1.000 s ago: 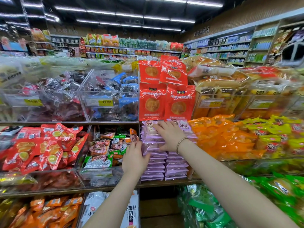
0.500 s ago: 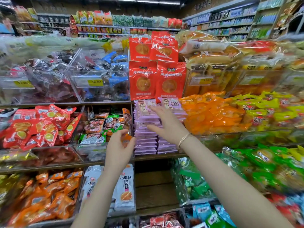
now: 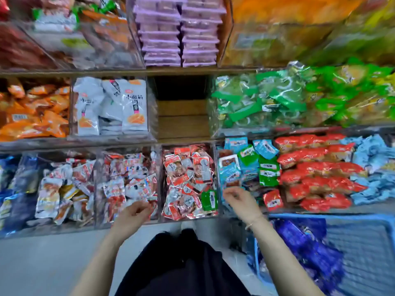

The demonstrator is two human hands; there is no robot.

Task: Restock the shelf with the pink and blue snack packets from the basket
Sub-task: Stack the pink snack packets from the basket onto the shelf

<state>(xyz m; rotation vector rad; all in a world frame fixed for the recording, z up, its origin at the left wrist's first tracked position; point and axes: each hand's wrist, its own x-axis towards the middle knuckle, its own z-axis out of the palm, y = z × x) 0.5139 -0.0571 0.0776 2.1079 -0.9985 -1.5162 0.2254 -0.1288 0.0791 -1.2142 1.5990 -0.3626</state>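
Note:
Two stacks of pink snack packets [image 3: 179, 37] fill a clear bin on the shelf at the top of the view. A blue plastic basket [image 3: 361, 240] stands on the floor at the lower right, with dark blue packets [image 3: 307, 248] lying in it. My left hand [image 3: 133, 214] hangs in front of the lowest bins, fingers loosely curled, holding nothing. My right hand [image 3: 241, 201] hovers beside it, left of the basket, fingers also loosely curled and empty.
A bare wooden shelf gap [image 3: 182, 116] sits below the pink stacks. White packets [image 3: 111, 107], green packets [image 3: 263, 101], red and silver packets [image 3: 188, 178] and red packs [image 3: 314, 169] fill nearby clear bins. My dark clothing [image 3: 181, 265] is below.
Both hands have left the pink stacks and come down in front of the lowest bins. The view has tilted down, bringing the floor and the blue basket into sight.

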